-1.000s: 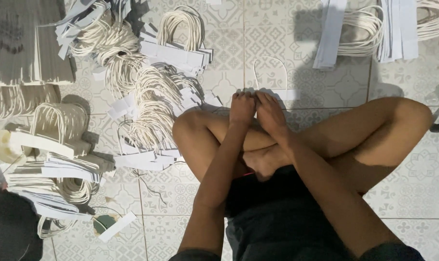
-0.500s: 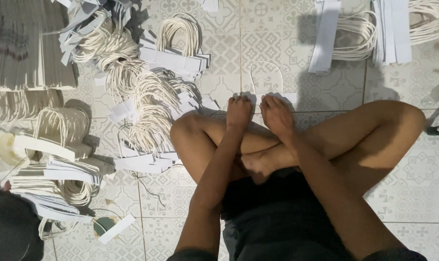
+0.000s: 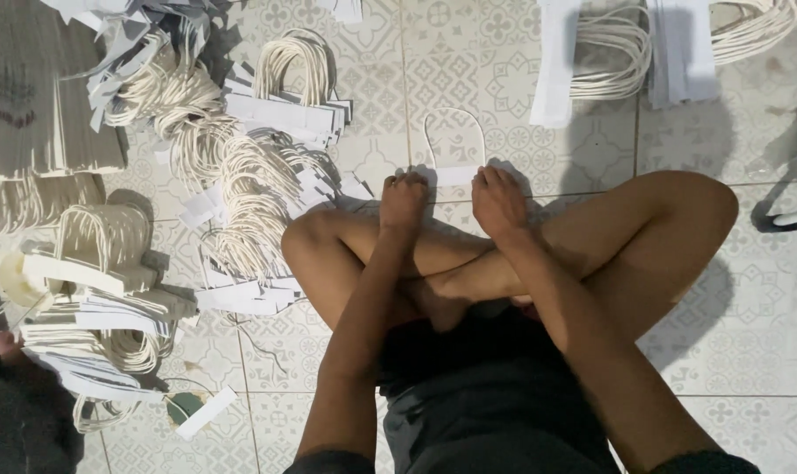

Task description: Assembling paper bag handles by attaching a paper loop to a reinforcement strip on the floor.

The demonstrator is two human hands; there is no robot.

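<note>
A patterned tile floor (image 3: 750, 290) fills the frame. A person sits cross-legged on it at lower centre, knees spread to mid-left and mid-right. Along the left side lies a large heap of cord handles with white paper strips (image 3: 240, 202), and a flat stack of paper sheets (image 3: 38, 96) sits at upper left. More cord handles and strips (image 3: 627, 53) lie at the upper right. At centre, just above the crossed shins, a single handle piece (image 3: 455, 162), a white strip with a cord loop arching upward, lies flat on the floor. The left hand (image 3: 404, 200) presses its left end and the right hand (image 3: 497, 200) its right end, fingers curled down, hands slightly apart.
</note>
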